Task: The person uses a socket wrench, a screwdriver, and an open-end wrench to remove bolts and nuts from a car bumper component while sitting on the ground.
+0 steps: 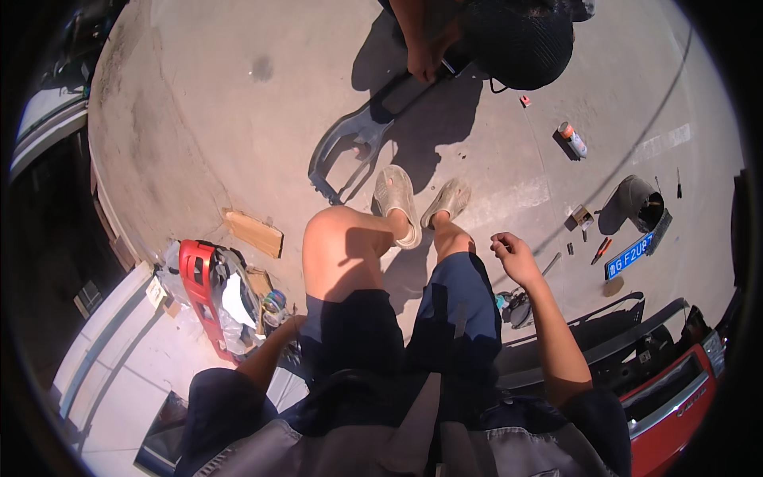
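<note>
I sit with my bare legs and pale sandals (396,199) stretched over a concrete floor. My right hand (513,256) hovers beside my right knee with loosely curled, parted fingers and nothing in it. My left forearm reaches down past my left thigh; my left hand (291,324) is mostly hidden there, close to a red crate (199,290) stuffed with rags and small items. Whether that hand holds anything cannot be seen.
Another person crouches at the top, a hand (425,63) on a grey curved car panel (354,135). A spray can (572,139), dark tub (640,203), blue plate (630,256), red-handled tool (602,249), cardboard (254,232) lie around. Red car front (675,397) with a black bumper part (604,334) sits lower right.
</note>
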The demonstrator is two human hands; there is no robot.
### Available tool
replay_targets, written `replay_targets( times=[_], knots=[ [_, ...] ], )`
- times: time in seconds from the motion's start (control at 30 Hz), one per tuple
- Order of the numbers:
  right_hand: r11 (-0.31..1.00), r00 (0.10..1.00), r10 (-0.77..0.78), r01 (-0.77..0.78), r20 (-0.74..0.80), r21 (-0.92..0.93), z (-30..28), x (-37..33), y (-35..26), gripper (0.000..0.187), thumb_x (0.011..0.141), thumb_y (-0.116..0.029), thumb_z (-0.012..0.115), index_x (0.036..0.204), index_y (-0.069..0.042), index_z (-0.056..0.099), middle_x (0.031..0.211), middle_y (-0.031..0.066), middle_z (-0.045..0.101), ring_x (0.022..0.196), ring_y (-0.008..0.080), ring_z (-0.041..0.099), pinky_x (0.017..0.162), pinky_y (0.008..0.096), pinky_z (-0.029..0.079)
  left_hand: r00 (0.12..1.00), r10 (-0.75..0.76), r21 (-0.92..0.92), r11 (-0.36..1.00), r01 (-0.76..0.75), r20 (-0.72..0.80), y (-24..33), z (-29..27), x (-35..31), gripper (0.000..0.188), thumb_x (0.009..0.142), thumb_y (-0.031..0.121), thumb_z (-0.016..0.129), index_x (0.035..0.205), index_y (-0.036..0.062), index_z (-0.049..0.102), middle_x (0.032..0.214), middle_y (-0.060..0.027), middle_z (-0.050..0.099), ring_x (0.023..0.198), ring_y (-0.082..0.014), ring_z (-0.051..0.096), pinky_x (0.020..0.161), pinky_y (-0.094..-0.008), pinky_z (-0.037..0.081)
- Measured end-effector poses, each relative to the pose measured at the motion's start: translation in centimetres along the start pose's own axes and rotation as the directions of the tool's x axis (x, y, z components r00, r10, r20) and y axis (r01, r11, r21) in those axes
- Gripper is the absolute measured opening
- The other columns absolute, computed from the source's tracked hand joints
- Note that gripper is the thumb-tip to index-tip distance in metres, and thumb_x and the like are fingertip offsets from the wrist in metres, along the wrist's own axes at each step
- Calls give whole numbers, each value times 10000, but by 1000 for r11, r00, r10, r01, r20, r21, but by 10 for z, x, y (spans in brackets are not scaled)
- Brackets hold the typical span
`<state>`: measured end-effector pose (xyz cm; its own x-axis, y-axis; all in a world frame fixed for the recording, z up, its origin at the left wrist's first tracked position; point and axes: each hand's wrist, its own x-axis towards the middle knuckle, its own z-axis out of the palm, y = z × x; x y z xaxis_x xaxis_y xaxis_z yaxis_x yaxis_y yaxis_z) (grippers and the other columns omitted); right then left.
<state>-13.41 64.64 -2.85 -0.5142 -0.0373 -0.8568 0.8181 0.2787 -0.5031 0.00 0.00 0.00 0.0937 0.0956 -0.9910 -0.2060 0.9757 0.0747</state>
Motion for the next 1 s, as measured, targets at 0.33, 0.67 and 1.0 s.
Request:
replay_targets(
  times=[0.33,0.67,1.0],
  knots=[
    [975,990,68,-41,-121,217,-26,72,64,228,952,-191,544,1042,6,616,876,56,653,776,132,587,703,279,474,979,53,34,998,-48,-196,58,-144,54,425,801,318,666,1108,24,641,1101,-205,668,1035,-341,635,885,-424,480],
    [935,951,6,105,-308,340,-9,194,76,230,913,-183,566,1002,14,643,855,110,665,775,184,605,749,318,491,833,74,-85,986,-144,-549,261,-425,59,329,908,260,578,1086,-12,627,1032,-165,688,895,-252,660,770,-364,511],
    [771,783,-551,346,-287,-535,210,451,81,198,749,-67,512,832,-46,691,807,118,680,818,288,666,688,464,512,976,-217,943,320,89,-18,455,-498,249,726,943,583,348,1145,-69,594,1128,-221,644,1032,-336,622,835,-415,501]
  ],
)
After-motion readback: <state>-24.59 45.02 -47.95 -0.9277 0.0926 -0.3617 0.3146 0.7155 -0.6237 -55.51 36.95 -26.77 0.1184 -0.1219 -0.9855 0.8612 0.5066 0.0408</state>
